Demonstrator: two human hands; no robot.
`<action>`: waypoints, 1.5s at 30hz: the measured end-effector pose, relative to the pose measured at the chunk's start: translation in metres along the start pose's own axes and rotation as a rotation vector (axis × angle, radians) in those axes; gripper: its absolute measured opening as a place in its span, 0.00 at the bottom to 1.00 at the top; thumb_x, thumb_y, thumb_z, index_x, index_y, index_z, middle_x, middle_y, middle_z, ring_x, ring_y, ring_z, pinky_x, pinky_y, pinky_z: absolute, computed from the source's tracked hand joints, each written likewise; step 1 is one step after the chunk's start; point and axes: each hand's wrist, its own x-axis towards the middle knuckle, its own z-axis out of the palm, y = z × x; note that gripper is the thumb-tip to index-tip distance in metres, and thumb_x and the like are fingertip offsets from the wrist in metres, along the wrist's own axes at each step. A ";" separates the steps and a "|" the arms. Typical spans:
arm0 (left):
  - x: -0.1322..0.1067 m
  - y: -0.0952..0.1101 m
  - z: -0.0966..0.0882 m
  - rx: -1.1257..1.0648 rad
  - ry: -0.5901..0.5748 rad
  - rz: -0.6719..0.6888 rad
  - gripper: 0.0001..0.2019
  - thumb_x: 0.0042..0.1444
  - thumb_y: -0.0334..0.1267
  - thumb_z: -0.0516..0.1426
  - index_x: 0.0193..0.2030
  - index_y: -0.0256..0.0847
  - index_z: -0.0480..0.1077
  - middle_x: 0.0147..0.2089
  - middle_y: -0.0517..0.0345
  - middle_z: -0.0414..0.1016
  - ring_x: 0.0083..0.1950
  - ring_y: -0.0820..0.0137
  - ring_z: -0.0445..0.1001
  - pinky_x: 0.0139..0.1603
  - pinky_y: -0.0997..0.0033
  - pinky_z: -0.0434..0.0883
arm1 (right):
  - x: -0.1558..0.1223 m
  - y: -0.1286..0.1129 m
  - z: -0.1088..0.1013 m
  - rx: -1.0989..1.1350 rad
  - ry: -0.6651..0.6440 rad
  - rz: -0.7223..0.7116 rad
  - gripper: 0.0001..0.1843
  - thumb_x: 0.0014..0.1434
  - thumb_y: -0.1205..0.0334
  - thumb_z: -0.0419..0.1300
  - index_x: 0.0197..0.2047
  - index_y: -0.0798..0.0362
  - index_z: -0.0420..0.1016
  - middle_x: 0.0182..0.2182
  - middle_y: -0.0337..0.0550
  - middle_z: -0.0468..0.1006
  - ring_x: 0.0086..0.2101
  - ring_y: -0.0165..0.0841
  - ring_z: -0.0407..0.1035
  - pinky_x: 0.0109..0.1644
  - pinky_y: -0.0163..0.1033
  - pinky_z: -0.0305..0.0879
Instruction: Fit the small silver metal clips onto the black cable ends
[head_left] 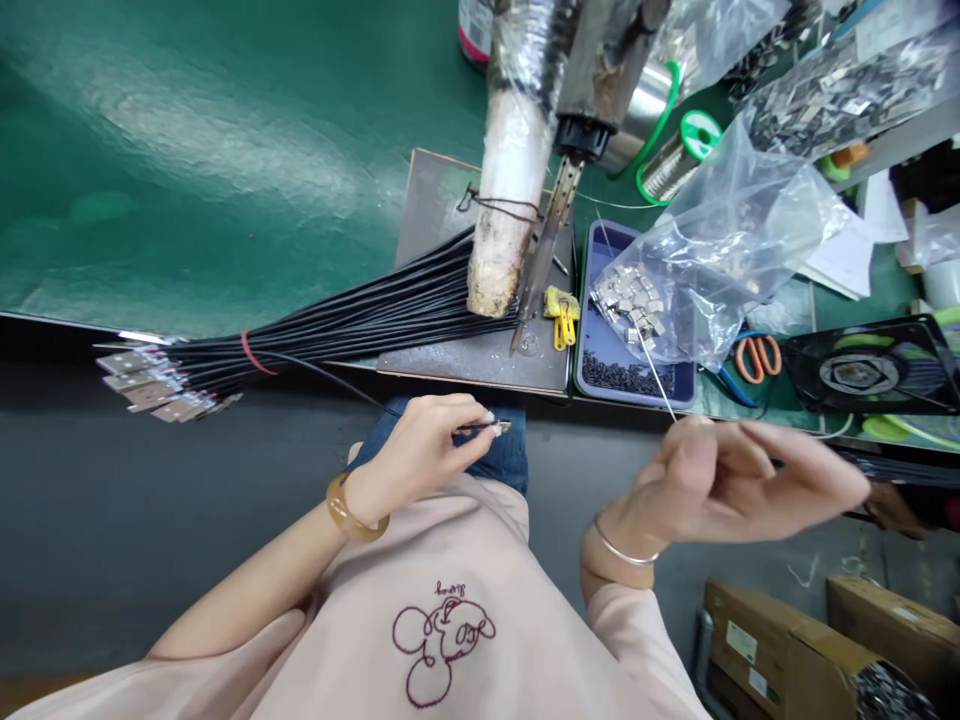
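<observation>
My left hand (427,445) is closed in a pinch on the end of a black cable (337,378). A small metal connector tip (504,426) pokes out past its fingertips. That cable runs back to a bundle of black cables (360,320), tied with a red band (251,352), with flat metal plates (161,380) at the far left end. Over on the right, my right hand (727,480) pinches a thin silvery wire (656,375) between thumb and finger, its other fingers extended. The wire slants over a blue tray (686,388) holding small metal connector shells (630,298).
A soldering iron (566,190) and a wrapped white tube (510,190) hang over a grey board (439,185). Yellow clips (562,325) lie beside the tray. Solder spools (679,160), plastic bags (757,220), orange-handled scissors (757,357) and a black fan (862,370) crowd the right. Cardboard boxes (795,640) stand below.
</observation>
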 end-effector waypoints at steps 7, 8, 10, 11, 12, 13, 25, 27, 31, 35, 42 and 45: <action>0.016 -0.008 -0.016 0.188 0.500 0.179 0.06 0.63 0.31 0.58 0.39 0.39 0.78 0.40 0.53 0.81 0.43 0.66 0.78 0.49 0.62 0.74 | 0.047 0.053 -0.007 -0.488 -0.253 0.090 0.08 0.63 0.56 0.61 0.35 0.50 0.70 0.27 0.39 0.77 0.27 0.35 0.74 0.37 0.42 0.70; 0.024 -0.010 -0.019 0.294 0.516 0.184 0.07 0.63 0.31 0.58 0.41 0.39 0.78 0.43 0.50 0.81 0.46 0.62 0.77 0.52 0.56 0.73 | 0.053 0.062 -0.005 -0.559 -0.278 0.082 0.07 0.62 0.58 0.60 0.35 0.50 0.69 0.28 0.41 0.77 0.27 0.35 0.73 0.37 0.43 0.69; 0.039 -0.015 -0.024 0.462 0.462 0.166 0.09 0.63 0.32 0.57 0.45 0.38 0.79 0.48 0.45 0.79 0.51 0.56 0.74 0.53 0.49 0.70 | 0.063 0.073 0.003 -0.654 -0.348 0.050 0.06 0.62 0.60 0.58 0.33 0.50 0.68 0.31 0.44 0.77 0.30 0.36 0.71 0.39 0.43 0.66; 0.044 -0.018 -0.026 0.519 0.436 0.160 0.09 0.64 0.32 0.56 0.45 0.38 0.79 0.46 0.44 0.78 0.49 0.54 0.74 0.51 0.49 0.69 | 0.067 0.075 0.007 -0.696 -0.394 0.031 0.06 0.62 0.62 0.58 0.32 0.50 0.68 0.32 0.45 0.78 0.31 0.37 0.70 0.39 0.43 0.65; 0.048 -0.020 -0.027 0.554 0.409 0.157 0.10 0.64 0.32 0.55 0.44 0.38 0.79 0.45 0.44 0.77 0.48 0.55 0.73 0.49 0.49 0.69 | 0.070 0.074 0.011 -0.740 -0.440 0.010 0.06 0.62 0.63 0.57 0.32 0.50 0.67 0.33 0.47 0.78 0.32 0.38 0.70 0.39 0.43 0.64; 0.050 -0.021 -0.027 0.572 0.394 0.164 0.10 0.65 0.32 0.54 0.43 0.38 0.79 0.43 0.45 0.76 0.46 0.55 0.72 0.48 0.50 0.69 | 0.072 0.072 0.015 -0.785 -0.484 -0.010 0.06 0.61 0.64 0.57 0.31 0.50 0.67 0.33 0.47 0.77 0.33 0.38 0.69 0.38 0.43 0.62; 0.023 -0.006 -0.020 0.399 0.421 0.395 0.08 0.65 0.29 0.53 0.41 0.38 0.74 0.38 0.51 0.79 0.42 0.63 0.74 0.49 0.60 0.70 | 0.055 0.034 0.011 -0.289 -0.145 0.000 0.08 0.60 0.62 0.60 0.30 0.50 0.66 0.37 0.42 0.79 0.32 0.31 0.74 0.30 0.36 0.68; 0.023 -0.002 -0.015 0.386 0.382 0.433 0.08 0.65 0.30 0.54 0.42 0.40 0.75 0.35 0.53 0.78 0.37 0.66 0.73 0.43 0.64 0.71 | 0.044 0.014 0.010 -0.186 -0.072 0.022 0.09 0.60 0.62 0.62 0.30 0.49 0.67 0.34 0.39 0.78 0.30 0.29 0.74 0.31 0.36 0.71; 0.025 0.007 -0.006 0.267 0.325 0.441 0.09 0.65 0.29 0.54 0.40 0.39 0.76 0.31 0.56 0.77 0.30 0.72 0.71 0.35 0.71 0.69 | 0.021 -0.015 0.019 0.084 -0.120 0.082 0.08 0.61 0.63 0.64 0.31 0.50 0.69 0.34 0.38 0.78 0.29 0.29 0.77 0.33 0.37 0.77; 0.029 0.015 -0.008 -0.077 0.318 0.148 0.08 0.62 0.30 0.56 0.32 0.37 0.74 0.23 0.62 0.72 0.22 0.78 0.64 0.25 0.77 0.64 | 0.002 -0.017 0.037 0.143 -0.209 0.051 0.02 0.61 0.65 0.64 0.35 0.49 0.77 0.41 0.43 0.82 0.41 0.35 0.79 0.43 0.43 0.81; 0.033 0.018 -0.019 -0.528 0.176 -0.171 0.07 0.57 0.33 0.59 0.29 0.34 0.74 0.22 0.62 0.70 0.23 0.78 0.67 0.25 0.80 0.66 | -0.008 -0.012 0.061 0.377 -0.411 0.225 0.04 0.62 0.65 0.63 0.37 0.50 0.80 0.42 0.42 0.83 0.41 0.31 0.79 0.43 0.36 0.80; 0.033 0.016 -0.019 -0.518 0.154 -0.183 0.07 0.56 0.34 0.60 0.28 0.34 0.75 0.22 0.61 0.69 0.24 0.78 0.65 0.25 0.80 0.65 | -0.010 -0.012 0.063 0.398 -0.399 0.253 0.03 0.62 0.65 0.63 0.37 0.50 0.80 0.42 0.43 0.83 0.41 0.31 0.79 0.43 0.36 0.80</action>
